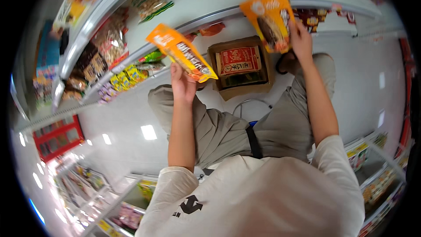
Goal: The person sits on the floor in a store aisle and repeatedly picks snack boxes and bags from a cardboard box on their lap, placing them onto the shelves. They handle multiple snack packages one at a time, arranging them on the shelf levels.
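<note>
My left hand (184,84) grips the lower edge of an orange and yellow snack pouch (182,52), tilted in front of the shelf edge. A similar orange pouch (271,19) is pinched along its side by my right hand (301,39), higher up and to the right. Between the two hands, lower down on the floor, stands an open cardboard box (271,72). Inside it lie a red and tan printed packet (238,60) and something dark green (245,78). The far ends of the fingers on both hands are partly hidden by the pouches.
Metal shelves (210,16) curve across the front, bearing bagged nuts (151,0), yellow packets (130,77) and dark red packets (312,18). My bent knees flank the box. A thin cable or hoop (241,103) lies near it. More stocked shelves (378,168) stand behind me.
</note>
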Tool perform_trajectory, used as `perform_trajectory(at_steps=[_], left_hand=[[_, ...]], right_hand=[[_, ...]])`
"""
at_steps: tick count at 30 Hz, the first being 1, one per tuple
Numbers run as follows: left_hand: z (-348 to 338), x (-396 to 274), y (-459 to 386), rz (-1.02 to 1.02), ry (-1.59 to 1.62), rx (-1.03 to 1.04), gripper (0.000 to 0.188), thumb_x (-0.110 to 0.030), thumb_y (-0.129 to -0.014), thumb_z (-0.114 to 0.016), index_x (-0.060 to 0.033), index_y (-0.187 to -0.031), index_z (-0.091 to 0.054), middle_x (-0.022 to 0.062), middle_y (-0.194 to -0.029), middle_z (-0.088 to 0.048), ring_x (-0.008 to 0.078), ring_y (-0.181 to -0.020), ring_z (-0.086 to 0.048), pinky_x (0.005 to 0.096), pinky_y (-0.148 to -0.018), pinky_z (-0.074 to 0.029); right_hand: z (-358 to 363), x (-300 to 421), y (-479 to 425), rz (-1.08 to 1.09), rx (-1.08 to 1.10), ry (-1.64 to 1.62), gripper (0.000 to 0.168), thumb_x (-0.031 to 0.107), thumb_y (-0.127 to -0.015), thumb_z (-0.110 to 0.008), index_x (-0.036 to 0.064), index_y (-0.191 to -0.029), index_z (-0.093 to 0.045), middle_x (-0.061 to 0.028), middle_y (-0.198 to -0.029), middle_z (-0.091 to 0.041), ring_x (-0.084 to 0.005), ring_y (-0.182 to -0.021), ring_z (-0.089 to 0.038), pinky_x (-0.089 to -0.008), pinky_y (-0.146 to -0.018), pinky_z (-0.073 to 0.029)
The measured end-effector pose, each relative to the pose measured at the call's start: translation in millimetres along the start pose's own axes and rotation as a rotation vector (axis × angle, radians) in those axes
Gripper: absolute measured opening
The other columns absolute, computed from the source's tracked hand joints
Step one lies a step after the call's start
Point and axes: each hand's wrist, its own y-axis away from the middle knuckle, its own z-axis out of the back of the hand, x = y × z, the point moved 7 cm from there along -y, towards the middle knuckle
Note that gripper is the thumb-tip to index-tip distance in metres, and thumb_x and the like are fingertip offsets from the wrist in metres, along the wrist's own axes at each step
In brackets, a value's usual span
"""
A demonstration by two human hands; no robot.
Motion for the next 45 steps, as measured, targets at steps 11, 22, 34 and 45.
perform_trajectory(at_steps=[11, 22, 34, 45], left_hand=[[14, -10, -5, -0.020, 0.175, -0.185, 0.014, -0.019, -0.105, -0.043, -0.0098, -0.114, -0.048, 0.0044, -0.115, -0.062, 0.0168, -0.108, -0.061, 0.0356, -0.095, -0.049], [30, -18, -5, -0.025, 0.231, -0.305, 0.013, -0.019, -0.102, -0.048, -0.0095, -0.112, -0.049, 0.0042, -0.108, -0.064, 0.0168, -0.101, -0.062, 0.0347, -0.091, -0.049], [76, -1, 1, 0.035, -0.038, -0.427, 0.011, -0.013, -0.099, -0.048, -0.0072, -0.100, -0.058, 0.0036, -0.097, -0.065, 0.0157, -0.092, -0.062, 0.0315, -0.085, -0.048], [35, 81, 7, 0.426, -1.679, 0.344, 0.037, -0.041, -0.092, -0.055, -0.0147, -0.116, -0.065, 0.0090, -0.108, -0.070, 0.0293, -0.100, -0.066, 0.0403, -0.082, -0.052]], right_hand=[[-114, 68, 97, 0.297, 0.780, 0.453, 0.022, 0.030, -0.093, -0.060, 0.016, -0.102, -0.074, -0.0124, -0.089, -0.070, -0.0354, -0.081, -0.066, -0.0440, -0.071, -0.053], [-198, -31, 170, 0.110, 1.069, 0.612, 0.024, 0.023, -0.091, -0.062, 0.013, -0.110, -0.070, -0.0173, -0.105, -0.068, -0.0355, -0.098, -0.065, -0.0450, -0.085, -0.051], [-191, 42, 165, -0.573, 0.868, -0.619, 0.040, 0.031, -0.100, -0.057, 0.008, -0.133, -0.057, -0.0080, -0.126, -0.063, -0.0209, -0.114, -0.060, -0.0349, -0.097, -0.048], [-130, 19, 136, -0.306, 0.838, -0.082, 0.034, 0.029, -0.084, -0.077, 0.002, -0.104, -0.068, -0.0089, -0.099, -0.072, -0.0250, -0.085, -0.069, -0.0354, -0.073, -0.053]])
